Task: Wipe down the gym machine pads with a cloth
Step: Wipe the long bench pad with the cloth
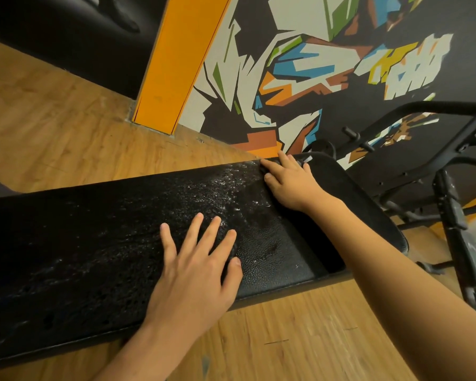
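The left hand [195, 273] lies flat, fingers spread, on the near side of the wet black bench pad [94, 243], while the right hand [291, 182] presses straight fingers on the black cloth [341, 177] draped over the pad's far right end.

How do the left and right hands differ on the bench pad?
The left hand lies mid-pad, near side; the right hand reaches the bench pad's far edge. Left hand's fingers spread wide and flat; right hand's look slightly bent. Both rest on the pad.
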A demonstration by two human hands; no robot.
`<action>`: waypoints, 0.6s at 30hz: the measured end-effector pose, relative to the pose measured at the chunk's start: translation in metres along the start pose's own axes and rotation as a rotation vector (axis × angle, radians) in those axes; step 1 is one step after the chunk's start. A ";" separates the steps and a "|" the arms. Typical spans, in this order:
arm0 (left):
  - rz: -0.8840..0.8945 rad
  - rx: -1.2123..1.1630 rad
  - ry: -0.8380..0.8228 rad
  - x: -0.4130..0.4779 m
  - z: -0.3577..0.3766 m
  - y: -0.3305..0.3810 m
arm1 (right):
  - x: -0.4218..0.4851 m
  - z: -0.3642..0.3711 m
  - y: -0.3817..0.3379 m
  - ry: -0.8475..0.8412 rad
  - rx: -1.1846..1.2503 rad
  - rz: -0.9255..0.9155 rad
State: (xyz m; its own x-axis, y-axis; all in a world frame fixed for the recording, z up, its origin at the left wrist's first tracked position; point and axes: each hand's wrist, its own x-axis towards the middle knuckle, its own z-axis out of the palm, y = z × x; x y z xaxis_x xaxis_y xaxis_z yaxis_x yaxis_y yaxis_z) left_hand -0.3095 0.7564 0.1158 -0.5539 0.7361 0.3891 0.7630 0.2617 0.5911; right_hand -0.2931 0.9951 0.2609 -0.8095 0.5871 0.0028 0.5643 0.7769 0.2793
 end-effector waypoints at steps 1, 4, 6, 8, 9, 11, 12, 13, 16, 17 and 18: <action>0.006 0.002 0.003 0.000 0.000 0.000 | -0.003 0.000 0.001 0.001 -0.001 -0.005; 0.023 0.013 0.013 0.001 0.001 -0.001 | 0.011 -0.003 -0.001 -0.019 -0.019 -0.014; 0.025 0.017 0.020 0.001 0.001 -0.001 | 0.023 -0.005 -0.004 -0.044 -0.042 -0.007; 0.021 0.019 0.028 0.002 0.002 -0.001 | 0.027 -0.004 -0.005 -0.048 -0.063 0.003; 0.021 0.018 0.029 0.002 0.002 -0.001 | 0.024 -0.003 -0.005 -0.042 -0.063 0.004; 0.019 0.014 0.024 0.001 0.002 -0.001 | 0.014 -0.002 -0.002 -0.038 -0.051 0.005; 0.017 0.011 0.022 0.001 0.002 -0.001 | 0.008 -0.002 0.000 -0.042 -0.046 0.007; 0.016 0.009 0.020 0.001 0.002 -0.001 | 0.004 -0.003 0.002 -0.050 -0.044 0.009; 0.020 0.011 0.017 0.001 0.001 -0.001 | 0.007 -0.008 0.003 -0.067 -0.055 0.002; 0.022 0.013 0.019 0.002 0.001 -0.001 | 0.013 -0.009 0.001 -0.069 -0.066 -0.003; 0.024 0.013 0.021 0.001 0.002 -0.002 | 0.019 -0.008 0.000 -0.063 -0.070 -0.005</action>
State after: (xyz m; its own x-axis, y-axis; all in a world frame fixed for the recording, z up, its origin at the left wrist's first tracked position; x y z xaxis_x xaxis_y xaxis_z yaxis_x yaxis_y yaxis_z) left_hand -0.3109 0.7581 0.1143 -0.5420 0.7292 0.4177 0.7805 0.2524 0.5720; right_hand -0.3097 1.0042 0.2688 -0.7991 0.5983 -0.0589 0.5459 0.7632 0.3458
